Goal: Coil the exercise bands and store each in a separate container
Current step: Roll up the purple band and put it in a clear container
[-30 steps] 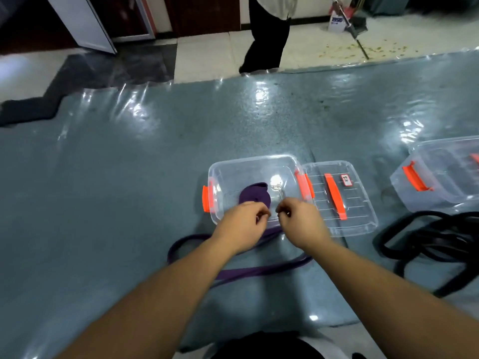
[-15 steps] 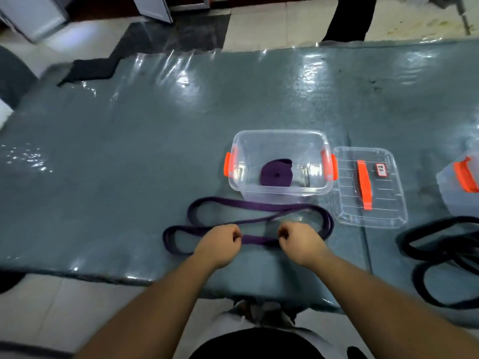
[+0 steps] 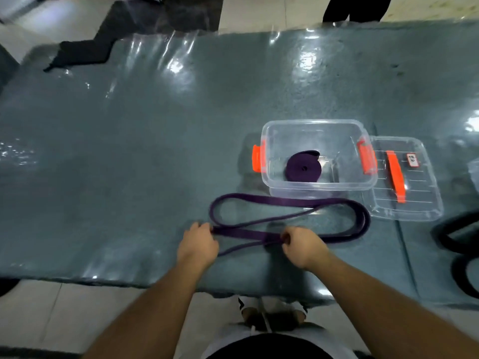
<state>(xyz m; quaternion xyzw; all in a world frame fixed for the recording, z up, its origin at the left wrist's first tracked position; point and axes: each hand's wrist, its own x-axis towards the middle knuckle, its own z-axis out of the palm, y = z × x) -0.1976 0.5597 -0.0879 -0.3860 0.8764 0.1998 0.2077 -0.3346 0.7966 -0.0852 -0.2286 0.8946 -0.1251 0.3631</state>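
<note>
The person stands at the near edge of a grey-blue tabletop point(image 3: 129, 151) covered in glossy clear film. Both bare hands are down on a loose purple exercise band point(image 3: 290, 203) that lies flat in long overlapping loops just in front of a clear plastic container point(image 3: 318, 125). The left hand point(image 3: 198, 246) has its grip closed on the band at the left end of a straight stretch, and the right hand point(image 3: 303, 246) has its grip pinched shut on the same band a little further along, where two strands cross. Between the two hands the band runs taut and level; beyond the right hand it sweeps out to the right in a wide bend and comes back along the container's near wall.

Inside the open container, which has orange latches on both short sides, a second purple band point(image 3: 303, 169) sits already rolled into a tight coil on the bottom, towards the near wall. The container's clear lid point(image 3: 414, 211), with an orange handle and a small label, lies flat on the tabletop touching the container's right side. At the far right edge a black band point(image 3: 451, 231) lies in loose loops, partly cut off by the frame, with the corner of another clear container point(image 3: 474, 172) just above it. Someone's dark trouser legs point(image 3: 355, 9) show beyond the far side.
</note>
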